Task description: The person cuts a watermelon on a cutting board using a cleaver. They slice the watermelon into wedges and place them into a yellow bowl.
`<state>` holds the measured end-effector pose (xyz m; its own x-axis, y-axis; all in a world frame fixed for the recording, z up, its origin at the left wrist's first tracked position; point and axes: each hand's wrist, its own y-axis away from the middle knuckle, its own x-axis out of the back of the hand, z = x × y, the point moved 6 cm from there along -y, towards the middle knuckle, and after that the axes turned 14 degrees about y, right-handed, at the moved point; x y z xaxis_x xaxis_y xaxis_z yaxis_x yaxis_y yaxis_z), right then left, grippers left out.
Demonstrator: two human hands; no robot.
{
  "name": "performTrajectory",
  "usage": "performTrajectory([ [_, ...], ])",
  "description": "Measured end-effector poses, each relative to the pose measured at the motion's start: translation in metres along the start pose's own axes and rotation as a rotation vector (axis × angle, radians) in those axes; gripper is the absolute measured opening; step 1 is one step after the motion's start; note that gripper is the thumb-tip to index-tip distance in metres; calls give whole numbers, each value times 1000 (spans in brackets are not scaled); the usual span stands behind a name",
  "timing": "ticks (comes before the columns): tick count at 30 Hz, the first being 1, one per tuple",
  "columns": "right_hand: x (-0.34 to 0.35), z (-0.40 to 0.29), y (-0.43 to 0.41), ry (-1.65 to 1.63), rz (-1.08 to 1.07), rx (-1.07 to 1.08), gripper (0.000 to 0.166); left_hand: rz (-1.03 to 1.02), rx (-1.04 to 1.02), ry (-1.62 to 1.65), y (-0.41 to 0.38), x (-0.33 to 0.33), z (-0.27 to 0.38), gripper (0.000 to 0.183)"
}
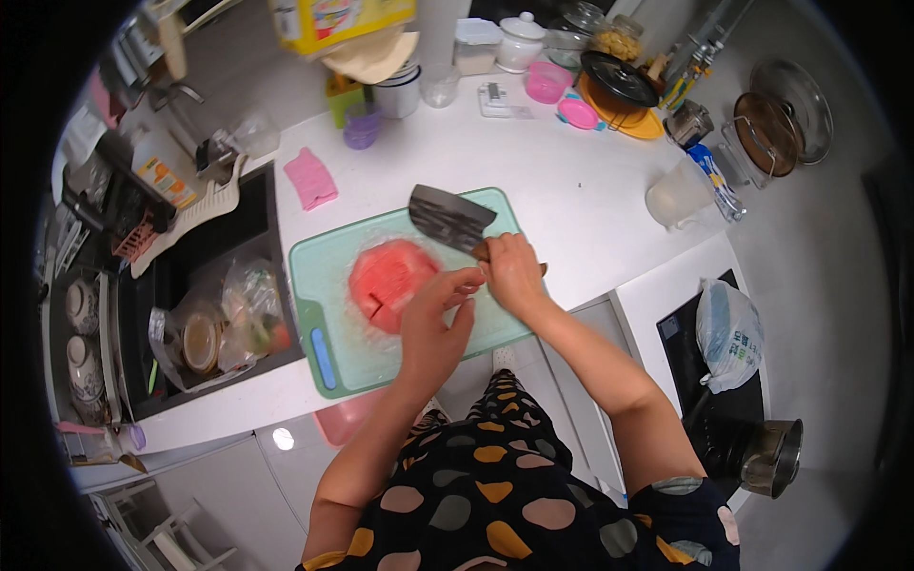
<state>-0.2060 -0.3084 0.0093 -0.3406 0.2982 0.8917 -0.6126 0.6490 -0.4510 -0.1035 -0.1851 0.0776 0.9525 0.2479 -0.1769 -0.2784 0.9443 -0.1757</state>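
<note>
A rectangular green cutting board (343, 235) lies on the white counter, near its front edge. On its middle sits a large rounded piece of red watermelon flesh (391, 275), with a dark cut line showing near its lower left side and wet film around it. My right hand (513, 275) grips the wooden handle of a cleaver (450, 218). The broad dark blade points up and left, apart from the melon, over the far part of the board. My left hand (434, 321) is at the melon's right side, thumb and fingers apart; whether it touches the flesh is hidden.
Left of the board is a dark sink (193, 257) holding a plastic bag (250, 307). A pink cloth (310, 178) lies behind. Jars and a black lid (618, 78) line the back. To the right stands a plastic jug (678, 193); a pot (771, 457) is on the cooktop.
</note>
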Motion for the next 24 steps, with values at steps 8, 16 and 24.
performTrajectory([
  [8, -3, 187, -68, -383, -287, -425, 24, 24, 63, 70, -84, -100, -36, 33],
  [16, -7, 506, -140, -854, 13, -1454, 10, -34, 111, 178, -150, -205, -66, 31],
  [24, -85, 545, -153, -771, 75, -1797, 8, 60, 128, 47, -170, -208, -73, 31],
])
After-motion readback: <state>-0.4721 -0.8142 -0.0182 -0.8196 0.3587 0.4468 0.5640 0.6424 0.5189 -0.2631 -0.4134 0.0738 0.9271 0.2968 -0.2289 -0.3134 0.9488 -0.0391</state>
